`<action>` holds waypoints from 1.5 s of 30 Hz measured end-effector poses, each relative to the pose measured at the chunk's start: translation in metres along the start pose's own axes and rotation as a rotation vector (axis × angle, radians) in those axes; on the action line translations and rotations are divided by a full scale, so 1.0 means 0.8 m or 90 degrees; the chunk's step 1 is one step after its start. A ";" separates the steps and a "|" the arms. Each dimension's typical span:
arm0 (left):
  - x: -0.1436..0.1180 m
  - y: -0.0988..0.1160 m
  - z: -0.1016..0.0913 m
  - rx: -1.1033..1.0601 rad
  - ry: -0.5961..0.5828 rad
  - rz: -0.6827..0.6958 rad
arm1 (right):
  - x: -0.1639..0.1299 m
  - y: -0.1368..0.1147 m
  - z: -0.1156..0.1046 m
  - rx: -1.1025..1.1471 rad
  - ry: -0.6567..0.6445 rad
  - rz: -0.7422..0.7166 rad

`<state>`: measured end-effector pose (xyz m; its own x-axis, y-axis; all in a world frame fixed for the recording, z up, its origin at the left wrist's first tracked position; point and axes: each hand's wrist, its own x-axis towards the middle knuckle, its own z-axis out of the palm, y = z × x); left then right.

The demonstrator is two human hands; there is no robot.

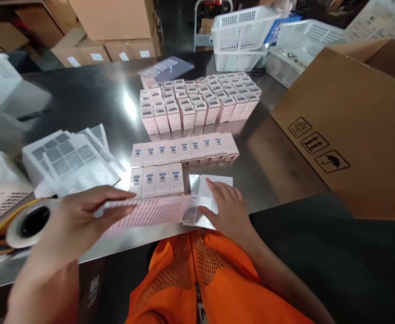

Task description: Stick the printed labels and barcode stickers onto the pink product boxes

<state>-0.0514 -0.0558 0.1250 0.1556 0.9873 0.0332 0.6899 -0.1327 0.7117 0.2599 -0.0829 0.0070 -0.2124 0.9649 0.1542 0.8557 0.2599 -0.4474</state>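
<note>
Hands [79,216] [226,207] — pink sheet [150,211] between them

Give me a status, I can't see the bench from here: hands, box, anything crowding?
Left hand holds a pink carton by its end. Right hand flat on a clear sleeve. Rows of small pink boxes close behind.

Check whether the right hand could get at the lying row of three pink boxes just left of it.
Probably yes. The right hand rests on a clear packet right beside the three pink boxes, with nothing between them. The left hand holds a pink sheet nearer the body.
</note>
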 end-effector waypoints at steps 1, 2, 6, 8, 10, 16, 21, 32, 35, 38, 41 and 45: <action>0.000 -0.004 -0.006 -0.045 -0.089 -0.005 | -0.006 0.011 0.004 -0.064 -0.043 0.007; 0.002 -0.008 -0.010 -0.092 -0.188 -0.007 | -0.008 0.022 0.009 -0.105 -0.091 0.000; 0.019 -0.012 0.033 -0.270 -0.452 -0.025 | 0.012 0.064 0.022 -0.143 -0.207 -0.095; 0.027 -0.009 0.086 -0.340 -0.500 -0.061 | 0.030 0.078 0.019 -0.133 -0.219 -0.130; 0.032 -0.007 0.142 -0.379 -0.531 -0.086 | 0.045 0.086 0.012 -0.123 -0.224 -0.155; 0.027 -0.016 0.222 -0.386 -0.415 -0.185 | 0.034 0.079 -0.002 -0.110 -0.132 -0.126; 0.023 -0.026 0.222 -0.407 -0.373 -0.214 | -0.008 0.029 -0.020 0.170 -0.056 0.017; 0.033 -0.019 0.216 -0.432 -0.391 -0.270 | -0.017 0.000 -0.035 0.188 -0.208 0.149; 0.034 -0.018 0.217 -0.427 -0.385 -0.261 | -0.013 -0.003 -0.031 0.147 -0.206 0.149; 0.033 -0.019 0.219 -0.416 -0.380 -0.251 | -0.011 -0.008 -0.029 0.097 -0.215 0.142; 0.033 -0.019 0.220 -0.417 -0.376 -0.254 | -0.014 -0.013 -0.027 0.057 -0.205 0.135; 0.032 -0.022 0.222 -0.428 -0.367 -0.259 | -0.020 -0.012 -0.024 0.030 -0.150 0.076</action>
<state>0.0662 -0.0442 -0.0116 0.4401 0.7282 -0.5254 0.2478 0.4638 0.8506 0.2643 -0.1011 0.0254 -0.2207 0.9692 -0.1094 0.8594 0.1402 -0.4917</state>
